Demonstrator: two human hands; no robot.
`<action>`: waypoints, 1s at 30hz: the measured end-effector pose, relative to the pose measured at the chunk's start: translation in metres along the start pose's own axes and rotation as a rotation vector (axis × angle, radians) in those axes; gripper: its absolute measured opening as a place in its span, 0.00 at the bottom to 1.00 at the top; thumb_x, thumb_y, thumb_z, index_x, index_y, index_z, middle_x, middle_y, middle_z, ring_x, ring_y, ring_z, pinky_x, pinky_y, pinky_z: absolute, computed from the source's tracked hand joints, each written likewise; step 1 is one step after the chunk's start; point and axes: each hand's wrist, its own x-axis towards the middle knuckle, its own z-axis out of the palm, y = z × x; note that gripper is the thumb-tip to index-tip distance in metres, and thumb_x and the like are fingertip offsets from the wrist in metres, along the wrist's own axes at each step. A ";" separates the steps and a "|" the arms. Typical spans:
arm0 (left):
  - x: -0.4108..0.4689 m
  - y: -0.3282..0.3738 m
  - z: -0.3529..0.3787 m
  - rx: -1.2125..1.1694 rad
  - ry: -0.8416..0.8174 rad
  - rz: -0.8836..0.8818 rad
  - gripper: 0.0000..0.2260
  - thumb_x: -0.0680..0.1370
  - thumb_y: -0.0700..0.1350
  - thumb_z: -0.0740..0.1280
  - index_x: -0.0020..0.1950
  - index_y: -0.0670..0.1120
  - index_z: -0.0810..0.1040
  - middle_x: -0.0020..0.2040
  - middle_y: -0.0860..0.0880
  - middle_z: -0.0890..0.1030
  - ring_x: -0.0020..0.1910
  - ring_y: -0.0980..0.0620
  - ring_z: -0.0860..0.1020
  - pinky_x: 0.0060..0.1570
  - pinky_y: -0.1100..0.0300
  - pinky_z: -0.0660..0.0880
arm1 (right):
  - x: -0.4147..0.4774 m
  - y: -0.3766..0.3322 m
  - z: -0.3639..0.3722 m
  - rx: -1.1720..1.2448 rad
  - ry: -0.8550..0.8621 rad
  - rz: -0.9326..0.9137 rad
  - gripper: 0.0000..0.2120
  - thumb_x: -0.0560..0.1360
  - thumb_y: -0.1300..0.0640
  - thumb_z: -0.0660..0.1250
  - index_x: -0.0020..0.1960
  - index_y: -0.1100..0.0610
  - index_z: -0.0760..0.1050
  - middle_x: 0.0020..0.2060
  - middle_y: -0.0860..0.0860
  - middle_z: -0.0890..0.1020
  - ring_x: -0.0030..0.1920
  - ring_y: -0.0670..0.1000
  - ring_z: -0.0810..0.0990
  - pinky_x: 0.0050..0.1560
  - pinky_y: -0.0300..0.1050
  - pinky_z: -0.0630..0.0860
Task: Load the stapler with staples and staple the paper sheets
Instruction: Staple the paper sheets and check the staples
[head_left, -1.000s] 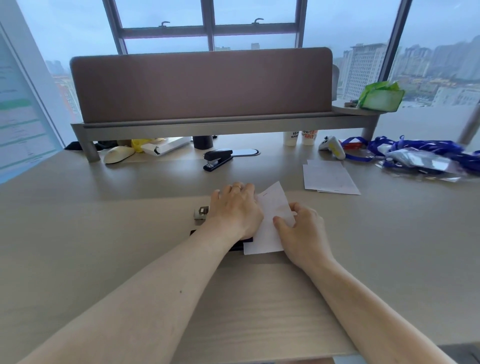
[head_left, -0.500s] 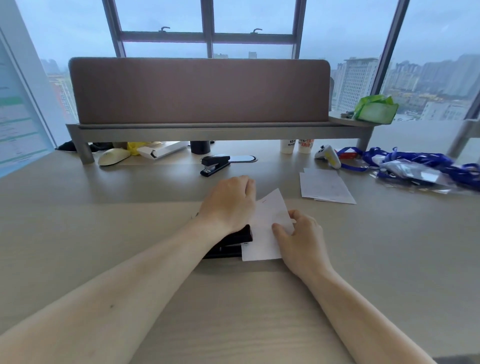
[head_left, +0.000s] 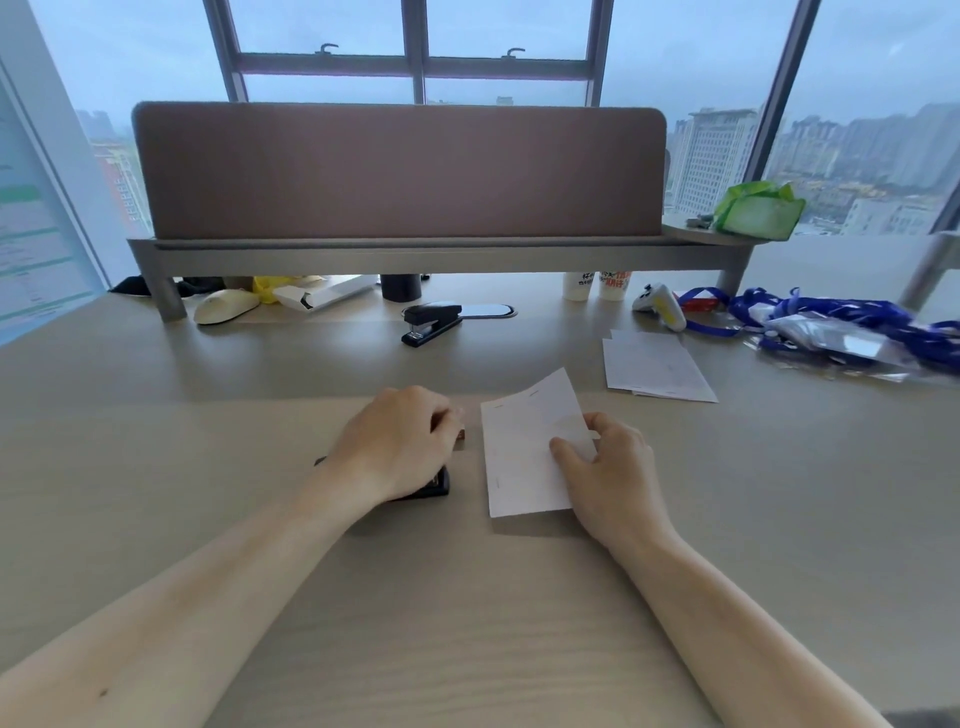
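Note:
My left hand rests curled over a black stapler on the desk, covering most of it; only the near right end shows. A small set of white paper sheets lies just right of the stapler, apart from it, with staple marks along its left and top edges. My right hand pinches the sheets at their right edge, thumb on top.
A second black stapler sits farther back by a desk grommet. More paper sheets lie at the right. Blue lanyards and plastic bags, a game controller, two cups and a mouse line the back under a raised shelf.
The sheets were in the stapler's mouth under my pressing left hand; now my right hand has drawn them out to the right, and they lie clear of the stapler.

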 end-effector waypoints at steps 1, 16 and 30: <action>0.000 -0.003 -0.001 -0.002 0.007 0.003 0.22 0.83 0.52 0.61 0.31 0.46 0.70 0.25 0.51 0.75 0.31 0.46 0.76 0.33 0.55 0.69 | 0.000 0.000 0.000 0.003 0.001 0.003 0.07 0.79 0.58 0.68 0.56 0.52 0.80 0.48 0.48 0.85 0.48 0.50 0.84 0.47 0.43 0.79; -0.039 0.029 -0.024 -0.444 0.153 0.037 0.07 0.79 0.54 0.72 0.45 0.51 0.81 0.38 0.55 0.85 0.34 0.61 0.80 0.36 0.71 0.71 | -0.032 -0.021 -0.009 0.621 0.061 0.065 0.09 0.80 0.64 0.70 0.55 0.52 0.78 0.42 0.52 0.90 0.39 0.48 0.89 0.37 0.39 0.83; -0.047 -0.002 -0.024 -0.148 0.081 0.309 0.05 0.80 0.50 0.71 0.51 0.54 0.87 0.45 0.61 0.84 0.49 0.58 0.80 0.56 0.58 0.73 | -0.043 -0.014 -0.031 0.057 0.084 -0.253 0.40 0.70 0.49 0.80 0.76 0.44 0.64 0.69 0.41 0.72 0.69 0.42 0.70 0.72 0.42 0.65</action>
